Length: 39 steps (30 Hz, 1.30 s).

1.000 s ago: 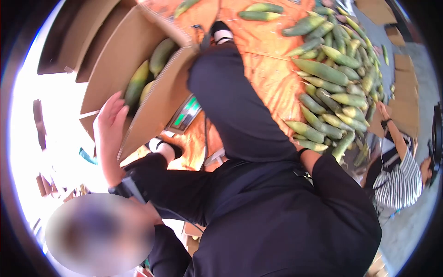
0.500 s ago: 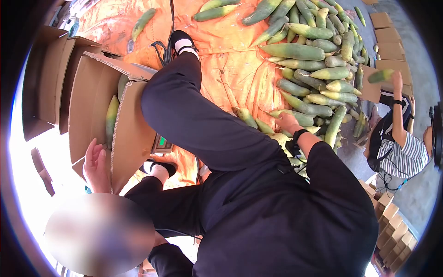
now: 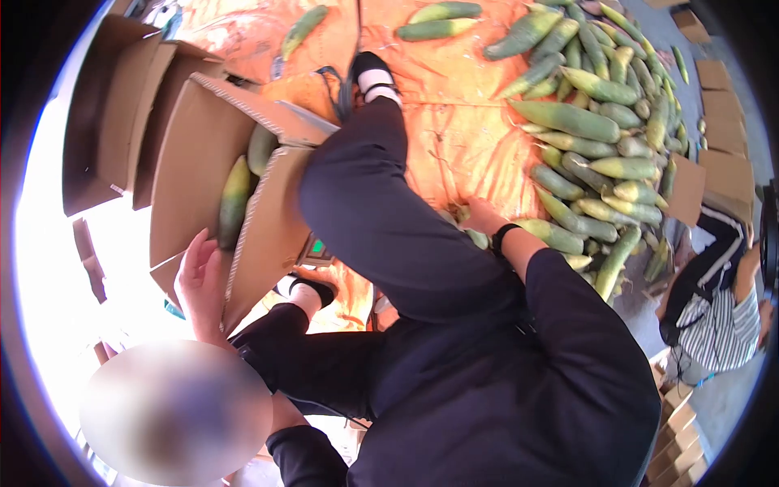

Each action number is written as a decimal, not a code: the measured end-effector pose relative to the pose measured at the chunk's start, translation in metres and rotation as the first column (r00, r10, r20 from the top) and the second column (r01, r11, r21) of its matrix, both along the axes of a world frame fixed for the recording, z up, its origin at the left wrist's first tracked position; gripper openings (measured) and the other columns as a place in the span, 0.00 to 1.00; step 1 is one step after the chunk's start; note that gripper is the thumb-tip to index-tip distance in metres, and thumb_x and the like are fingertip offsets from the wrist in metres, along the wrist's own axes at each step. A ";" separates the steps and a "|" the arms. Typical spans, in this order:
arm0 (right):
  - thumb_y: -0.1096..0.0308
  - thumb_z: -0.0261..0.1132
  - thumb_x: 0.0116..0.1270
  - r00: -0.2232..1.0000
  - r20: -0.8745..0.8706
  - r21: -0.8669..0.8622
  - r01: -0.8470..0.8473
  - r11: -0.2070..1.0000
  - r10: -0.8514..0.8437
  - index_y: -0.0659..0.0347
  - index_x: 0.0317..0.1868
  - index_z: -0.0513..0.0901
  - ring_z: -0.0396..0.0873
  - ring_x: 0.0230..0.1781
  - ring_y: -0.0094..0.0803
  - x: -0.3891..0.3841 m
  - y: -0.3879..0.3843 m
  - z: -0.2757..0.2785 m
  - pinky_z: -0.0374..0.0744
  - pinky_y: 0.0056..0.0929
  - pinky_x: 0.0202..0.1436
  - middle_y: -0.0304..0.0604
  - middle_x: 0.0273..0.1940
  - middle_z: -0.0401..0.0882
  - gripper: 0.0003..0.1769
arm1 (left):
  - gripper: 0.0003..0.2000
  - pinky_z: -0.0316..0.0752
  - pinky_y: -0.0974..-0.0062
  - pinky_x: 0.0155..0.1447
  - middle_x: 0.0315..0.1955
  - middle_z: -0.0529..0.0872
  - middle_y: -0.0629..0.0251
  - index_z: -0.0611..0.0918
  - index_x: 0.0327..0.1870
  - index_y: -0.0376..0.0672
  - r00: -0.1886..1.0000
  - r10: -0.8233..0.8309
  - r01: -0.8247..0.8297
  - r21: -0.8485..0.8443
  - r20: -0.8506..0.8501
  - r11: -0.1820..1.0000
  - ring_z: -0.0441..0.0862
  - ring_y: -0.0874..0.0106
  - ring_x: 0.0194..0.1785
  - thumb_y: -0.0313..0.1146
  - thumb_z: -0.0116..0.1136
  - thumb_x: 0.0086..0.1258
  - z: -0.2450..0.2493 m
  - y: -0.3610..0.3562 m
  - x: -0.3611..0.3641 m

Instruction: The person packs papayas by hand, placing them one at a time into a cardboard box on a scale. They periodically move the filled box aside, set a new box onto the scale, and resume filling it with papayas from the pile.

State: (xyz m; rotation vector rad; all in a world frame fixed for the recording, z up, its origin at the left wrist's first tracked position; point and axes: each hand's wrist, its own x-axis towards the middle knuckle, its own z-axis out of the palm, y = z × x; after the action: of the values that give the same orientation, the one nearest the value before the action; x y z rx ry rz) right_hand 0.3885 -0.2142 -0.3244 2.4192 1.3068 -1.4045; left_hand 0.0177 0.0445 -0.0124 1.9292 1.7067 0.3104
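My right hand (image 3: 484, 217), with a black band at the wrist, reaches down to the near left edge of the pile. Its fingers close around the pale end of a green radish (image 3: 478, 239), mostly covered by the hand. My left hand (image 3: 197, 272) is at the near edge of an open cardboard box (image 3: 180, 166), fingers apart and slightly bent, holding nothing. Inside that box lie a green radish (image 3: 234, 204) with a yellowish top and a darker one (image 3: 261, 150), partly hidden by a flap. My left forearm is covered by a blurred patch.
A heap of green radishes (image 3: 604, 154) lies on the orange tarp (image 3: 438, 130). Below the box's flap sits a scale (image 3: 316, 250) with a green display. More open boxes (image 3: 105, 122) stand at left. At right, a person in a striped shirt (image 3: 718, 333) bends near cardboard boxes (image 3: 726, 174).
My right hand has moved left along the pile onto another radish. My left hand stays by the box. The co-worker, who held up a radish, has bent lower. The view has shifted.
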 end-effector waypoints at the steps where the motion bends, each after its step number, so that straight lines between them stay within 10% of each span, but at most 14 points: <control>1: 0.52 0.71 0.49 0.999 -0.015 -0.016 0.031 0.999 -0.032 0.62 0.54 0.77 0.75 0.57 0.48 0.003 0.002 -0.004 0.73 0.40 0.61 0.54 0.53 0.78 0.34 | 0.17 0.76 0.77 0.50 0.41 0.86 0.62 0.79 0.57 0.43 1.000 -0.027 0.027 -0.001 0.007 1.000 0.82 0.75 0.45 0.26 0.57 0.67 0.002 0.000 0.001; 8: 0.59 0.68 0.52 0.974 -0.092 -0.069 0.199 0.978 -0.205 0.62 0.48 0.78 0.78 0.51 0.52 0.008 0.000 -0.013 0.77 0.41 0.52 0.58 0.46 0.80 0.24 | 0.18 0.77 0.76 0.51 0.42 0.85 0.59 0.79 0.56 0.39 0.990 -0.041 0.041 0.002 0.136 0.999 0.83 0.72 0.45 0.23 0.59 0.65 0.004 0.000 0.001; 14: 0.67 0.70 0.53 0.892 -0.234 0.242 0.438 0.866 -0.386 0.63 0.47 0.74 0.81 0.40 0.41 0.050 -0.021 -0.033 0.79 0.35 0.44 0.50 0.37 0.80 0.22 | 0.17 0.77 0.77 0.52 0.42 0.85 0.60 0.79 0.56 0.38 0.981 -0.070 0.064 0.038 0.183 0.997 0.82 0.74 0.45 0.22 0.58 0.65 0.014 -0.001 0.003; 21: 0.70 0.64 0.65 0.749 -0.452 0.586 0.659 0.472 -0.485 0.63 0.58 0.72 0.75 0.43 0.25 0.087 0.111 0.172 0.77 0.23 0.43 0.41 0.46 0.76 0.21 | 0.19 0.77 0.74 0.50 0.41 0.84 0.58 0.78 0.56 0.40 0.957 -0.146 0.113 0.139 0.252 0.984 0.83 0.69 0.42 0.22 0.59 0.62 0.018 -0.003 0.003; 25: 0.71 0.61 0.67 0.654 -0.746 0.618 0.750 0.235 -0.127 0.62 0.59 0.72 0.77 0.50 0.30 0.052 0.183 0.290 0.79 0.29 0.53 0.43 0.51 0.76 0.20 | 0.21 0.77 0.74 0.51 0.45 0.83 0.59 0.77 0.58 0.41 0.943 -0.160 0.109 0.183 0.291 0.977 0.83 0.70 0.45 0.22 0.59 0.62 0.029 -0.006 0.006; 29: 0.71 0.58 0.70 0.675 -0.690 0.720 0.598 0.352 0.263 0.58 0.62 0.71 0.77 0.49 0.27 -0.021 0.232 0.366 0.79 0.28 0.52 0.39 0.51 0.77 0.20 | 0.28 0.76 0.73 0.54 0.56 0.77 0.61 0.72 0.64 0.44 0.918 -0.129 0.067 0.172 0.376 0.983 0.79 0.68 0.53 0.22 0.61 0.59 0.035 -0.009 0.010; 35: 0.72 0.64 0.64 0.655 -0.538 0.839 0.351 0.416 0.531 0.59 0.54 0.77 0.78 0.43 0.26 -0.167 0.259 0.351 0.78 0.24 0.48 0.38 0.43 0.79 0.17 | 0.30 0.75 0.73 0.54 0.55 0.76 0.62 0.69 0.65 0.40 0.615 -0.019 0.035 -0.004 0.788 0.999 0.76 0.74 0.53 0.24 0.63 0.58 0.030 -0.016 0.016; 39: 0.72 0.65 0.62 0.802 -0.380 0.916 0.258 0.306 0.462 0.61 0.51 0.78 0.79 0.42 0.28 -0.178 0.270 0.331 0.78 0.24 0.46 0.42 0.45 0.77 0.16 | 0.25 0.75 0.76 0.51 0.44 0.82 0.63 0.73 0.58 0.36 0.822 0.068 -0.011 -0.104 0.565 0.994 0.78 0.75 0.45 0.26 0.66 0.58 0.032 -0.010 0.002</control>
State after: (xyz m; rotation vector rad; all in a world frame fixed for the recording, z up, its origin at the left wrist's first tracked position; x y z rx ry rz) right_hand 0.2107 0.0562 0.0069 2.1924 3.2648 -1.6794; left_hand 0.0196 0.0349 0.0195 1.5192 1.3278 0.7267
